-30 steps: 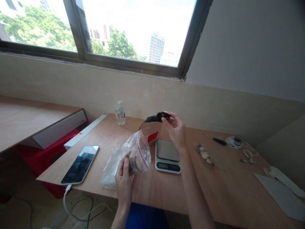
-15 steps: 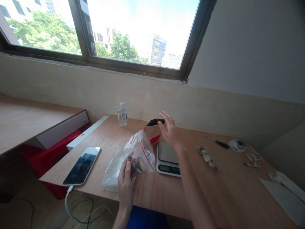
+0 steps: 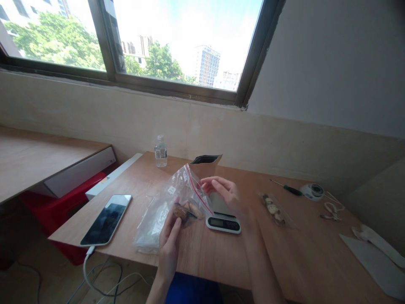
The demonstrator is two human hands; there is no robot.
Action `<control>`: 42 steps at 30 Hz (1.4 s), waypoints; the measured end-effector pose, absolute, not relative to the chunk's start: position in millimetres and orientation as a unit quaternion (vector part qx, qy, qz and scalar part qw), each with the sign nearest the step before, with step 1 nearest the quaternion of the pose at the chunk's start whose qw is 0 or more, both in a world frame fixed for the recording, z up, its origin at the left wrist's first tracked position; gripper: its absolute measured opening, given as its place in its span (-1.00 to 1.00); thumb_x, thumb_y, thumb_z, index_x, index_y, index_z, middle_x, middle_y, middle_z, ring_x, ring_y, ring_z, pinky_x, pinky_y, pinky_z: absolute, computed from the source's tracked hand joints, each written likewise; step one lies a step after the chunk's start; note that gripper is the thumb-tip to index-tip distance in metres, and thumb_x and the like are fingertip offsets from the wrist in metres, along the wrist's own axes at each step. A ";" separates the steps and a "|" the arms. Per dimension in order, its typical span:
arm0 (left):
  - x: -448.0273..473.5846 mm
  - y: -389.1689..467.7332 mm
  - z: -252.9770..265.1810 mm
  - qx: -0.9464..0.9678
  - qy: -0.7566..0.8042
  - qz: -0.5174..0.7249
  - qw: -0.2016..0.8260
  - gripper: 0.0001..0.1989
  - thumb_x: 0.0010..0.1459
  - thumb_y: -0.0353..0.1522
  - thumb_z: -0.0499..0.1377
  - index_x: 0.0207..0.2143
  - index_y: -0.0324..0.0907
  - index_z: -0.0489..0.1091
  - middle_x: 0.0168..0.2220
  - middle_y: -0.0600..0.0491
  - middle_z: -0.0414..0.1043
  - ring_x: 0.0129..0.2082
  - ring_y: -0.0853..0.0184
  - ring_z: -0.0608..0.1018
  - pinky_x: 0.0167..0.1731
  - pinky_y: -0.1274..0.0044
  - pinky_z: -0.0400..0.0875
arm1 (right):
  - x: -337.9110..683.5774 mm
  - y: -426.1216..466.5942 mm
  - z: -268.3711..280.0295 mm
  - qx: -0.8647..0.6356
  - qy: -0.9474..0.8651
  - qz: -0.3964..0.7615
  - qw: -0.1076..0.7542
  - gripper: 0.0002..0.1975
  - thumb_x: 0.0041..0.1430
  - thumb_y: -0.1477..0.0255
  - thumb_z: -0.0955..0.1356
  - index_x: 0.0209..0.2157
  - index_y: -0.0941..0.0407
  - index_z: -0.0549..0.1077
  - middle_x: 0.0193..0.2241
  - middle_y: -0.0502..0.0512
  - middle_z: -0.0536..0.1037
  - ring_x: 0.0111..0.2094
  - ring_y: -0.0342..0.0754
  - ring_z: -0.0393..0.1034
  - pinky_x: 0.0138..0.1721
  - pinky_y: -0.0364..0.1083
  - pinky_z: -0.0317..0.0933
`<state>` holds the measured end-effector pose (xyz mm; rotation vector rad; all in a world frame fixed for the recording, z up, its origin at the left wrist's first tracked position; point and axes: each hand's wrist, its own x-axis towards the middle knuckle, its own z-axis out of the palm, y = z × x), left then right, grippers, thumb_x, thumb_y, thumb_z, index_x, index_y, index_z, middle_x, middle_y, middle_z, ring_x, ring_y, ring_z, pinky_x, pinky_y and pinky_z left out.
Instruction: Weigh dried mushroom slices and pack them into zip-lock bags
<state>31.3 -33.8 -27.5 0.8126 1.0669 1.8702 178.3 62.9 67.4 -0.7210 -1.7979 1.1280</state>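
My left hand [image 3: 171,230] is closed on a clear zip bag [image 3: 155,219] with a red seal strip, gripping it around brown, dried-mushroom-like pieces [image 3: 190,210] inside. At the bag's mouth my right hand [image 3: 223,190] has its fingers and thumb drawn together on the rim, though the fingertips are partly hidden by plastic. Beneath that hand lies a white kitchen scale [image 3: 223,223], its plate partly covered by hand and bag. Behind them stands a brown paper pouch [image 3: 205,169] with its dark mouth open.
To the right lie a small clear bag of pale pieces [image 3: 274,210], a green screwdriver [image 3: 292,191], a white round device [image 3: 312,192] with a cable, and white sheets [image 3: 373,261]. A phone [image 3: 106,219] lies left on its charging cable. A water bottle [image 3: 160,152] stands at the back.
My right hand has come down and toward me from the paper pouch to the zip bag's mouth. My left hand has shifted slightly right and tilted the bag, and its mouth now overlaps the scale.
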 end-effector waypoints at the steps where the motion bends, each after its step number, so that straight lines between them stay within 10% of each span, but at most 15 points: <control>1: 31.8 -33.9 -28.2 0.331 0.431 0.732 0.412 -0.51 0.08 -0.22 0.18 0.08 -0.12 0.34 0.00 -0.03 0.45 0.12 0.11 0.35 0.15 0.29 0.15 | 179.0 58.1 66.9 -0.286 -0.728 0.482 0.395 -0.68 0.23 0.23 0.23 -0.17 0.11 0.50 -0.29 0.08 0.55 -0.28 -0.06 0.43 -0.20 -0.07 0.32; 8: 34.7 -32.5 -30.2 0.377 0.484 0.692 0.381 -0.59 0.02 -0.19 0.24 -0.06 -0.13 0.46 -0.04 -0.02 0.49 0.08 0.10 0.41 0.10 0.30 0.25 | 174.0 45.6 68.7 -0.321 -0.772 0.497 0.232 -0.64 0.15 0.16 0.31 -0.21 0.16 0.49 -0.40 0.05 0.52 -0.42 -0.11 0.38 -0.38 -0.14 0.28; 19: 26.0 -31.3 -29.8 0.363 0.512 0.688 0.364 -0.68 -0.06 -0.24 0.29 -0.22 -0.15 0.46 -0.30 0.04 0.55 -0.27 0.24 0.58 -0.28 0.50 0.48 | 167.0 41.4 53.1 -0.273 -0.783 0.515 0.216 -0.72 0.07 0.22 0.39 -0.25 0.12 0.53 -0.28 0.06 0.56 -0.26 -0.04 0.43 -0.20 -0.10 0.27; 42: -10.0 -27.6 -32.0 0.191 0.516 0.780 0.298 -0.71 -0.04 -0.19 0.28 -0.37 -0.22 0.39 -0.42 0.09 0.49 -0.40 0.40 0.53 -0.36 0.60 0.44 | 165.8 120.3 83.7 -0.284 -0.529 0.448 0.662 -0.58 -0.10 0.16 0.45 -0.21 0.10 0.49 -0.17 0.09 0.56 -0.13 -0.01 0.45 -0.07 0.00 0.33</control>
